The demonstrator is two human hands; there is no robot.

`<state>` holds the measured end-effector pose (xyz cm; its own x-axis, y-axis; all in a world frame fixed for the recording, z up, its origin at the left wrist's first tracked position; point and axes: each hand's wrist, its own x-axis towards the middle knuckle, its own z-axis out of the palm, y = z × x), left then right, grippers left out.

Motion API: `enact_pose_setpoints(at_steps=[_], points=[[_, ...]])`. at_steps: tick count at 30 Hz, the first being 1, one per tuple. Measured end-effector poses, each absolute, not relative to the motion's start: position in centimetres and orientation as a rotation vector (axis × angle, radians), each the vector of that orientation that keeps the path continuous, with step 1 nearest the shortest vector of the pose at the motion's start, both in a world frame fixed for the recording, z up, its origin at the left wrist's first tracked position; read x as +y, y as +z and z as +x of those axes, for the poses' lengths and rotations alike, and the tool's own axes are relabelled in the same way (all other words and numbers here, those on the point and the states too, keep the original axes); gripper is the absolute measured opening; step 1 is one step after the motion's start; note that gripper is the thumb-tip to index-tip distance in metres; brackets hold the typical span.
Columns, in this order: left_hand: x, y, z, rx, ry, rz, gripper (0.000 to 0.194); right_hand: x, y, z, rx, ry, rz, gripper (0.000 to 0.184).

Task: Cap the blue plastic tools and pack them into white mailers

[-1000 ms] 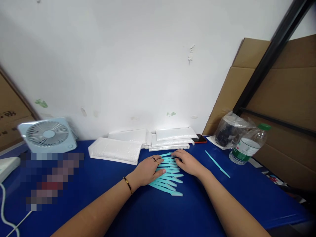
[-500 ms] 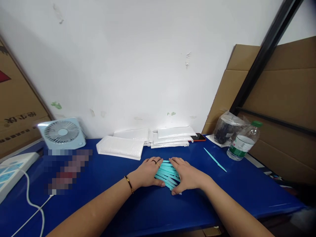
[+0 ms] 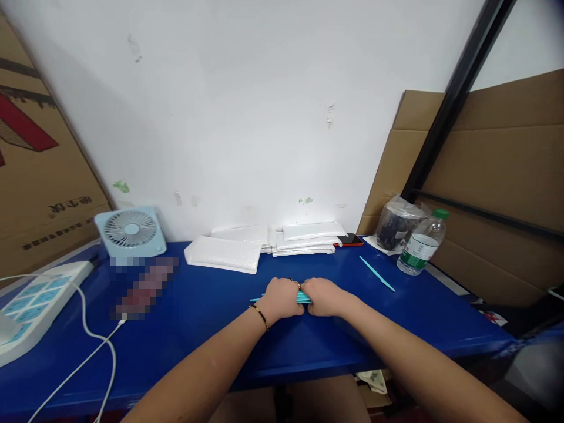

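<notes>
A bundle of slim turquoise plastic sticks (image 3: 304, 298), shaped like eyebrow razors, lies crosswise in both my hands just above or on the blue table; I cannot tell which. My left hand (image 3: 281, 298) is wrapped round its left part, with some tips poking out to the left of the wrist. Beside it, my right hand (image 3: 326, 296) is closed round the right part. Only a short stretch shows between the two hands; the rest is hidden by the fingers. One more turquoise stick (image 3: 377, 274) lies alone on the table, to the right of my right hand.
White padded envelopes (image 3: 222, 254) are piled along the wall, with a phone (image 3: 352, 240) beside them. A plastic bottle (image 3: 420, 247) and a bagged dark item (image 3: 392, 226) stand at right. A small fan (image 3: 131, 231), a power strip (image 3: 48, 305) and white cables are at left.
Spread out under open hands before, the turquoise sticks are now gathered into a narrow crosswise bundle. Both hands have closed round it. The view has shifted a little.
</notes>
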<state>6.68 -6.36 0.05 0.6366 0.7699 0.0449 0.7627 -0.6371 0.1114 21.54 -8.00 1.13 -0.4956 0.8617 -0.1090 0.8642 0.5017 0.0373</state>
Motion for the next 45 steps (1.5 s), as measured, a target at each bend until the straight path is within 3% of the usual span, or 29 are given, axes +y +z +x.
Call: enact_pose_setpoints(at_steps=[3,7,12,19,25,28,33,35,37,38,40,43,45], points=[[-6.3,-0.2,6.8,1.359,0.361,2.639,0.021,-8.3,4.9,21.3,2.62,0.177,1.517,0.021],[-6.7,1.2,7.5,1.2,0.883,2.316,0.023,-9.3,12.4,21.1,2.912,0.316,1.617,0.056],[-7.6,2.6,8.8,1.112,1.257,1.991,0.025,-10.2,15.6,18.9,3.095,0.12,1.804,0.048],[-7.5,-2.0,8.2,1.061,1.146,1.919,0.02,-9.7,9.7,17.0,3.143,-0.013,1.662,0.029],[-7.3,-2.2,6.3,1.24,0.764,2.372,0.017,-10.5,8.3,20.6,2.869,-0.129,1.869,0.035],[-7.5,-0.2,5.3,1.291,0.542,2.846,0.013,-10.8,8.0,22.6,2.716,-0.516,1.829,0.038],[-8.6,3.4,4.4,0.881,0.57,3.369,0.029,-11.2,5.0,22.7,2.224,-1.893,1.293,0.038],[-9.1,4.2,4.3,0.792,0.549,3.43,0.031,-11.5,3.9,22.1,2.048,-2.133,1.198,0.034],[-9.7,4.8,4.2,0.841,0.468,3.421,0.026,-11.9,3.6,21.4,2.135,-1.983,1.344,0.023],[-9.8,5.1,4.2,0.937,0.402,3.375,0.02,-12.0,3.7,21.0,2.251,-1.752,1.473,0.018],[-10.0,5.6,4.2,1.194,0.227,3.214,0.008,-12.3,4.3,20.1,2.5,-1.012,1.728,0.014],[-9.7,6.1,4.1,1.379,0.048,3.031,0.012,-12.4,5.4,19.1,2.613,0.033,1.872,0.024],[-9.3,6.1,3.9,1.355,0.083,3.077,0.012,-12.3,5.7,18.8,2.605,0.175,1.909,0.024]])
